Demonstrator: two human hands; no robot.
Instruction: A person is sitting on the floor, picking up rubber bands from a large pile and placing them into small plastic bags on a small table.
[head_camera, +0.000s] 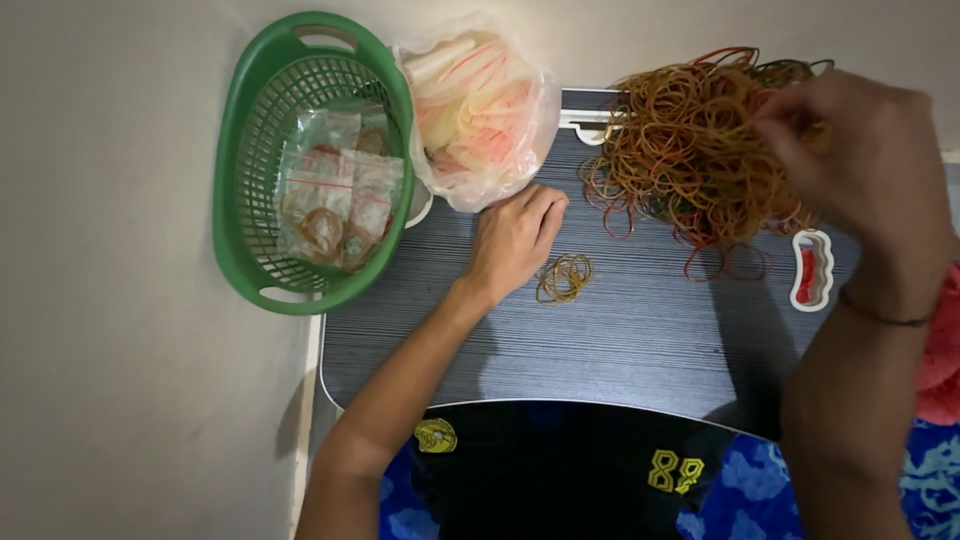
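Note:
A big loose pile of brown, red and green rubber bands (690, 150) lies at the far right of a small dark striped table (620, 340). My right hand (855, 165) is raised over that pile with its fingers pinching into the bands. My left hand (517, 240) rests on the table in a loose fist, just left of a small bunch of yellowish rubber bands (565, 277). It holds nothing that I can see.
A green plastic basket (240, 200) stands on the floor left of the table, with small clear bags of rubber bands (335, 205) inside. A clear plastic bag of empty pouches (478, 110) leans between basket and pile. A white slot with a red item (810, 270) sits at the right.

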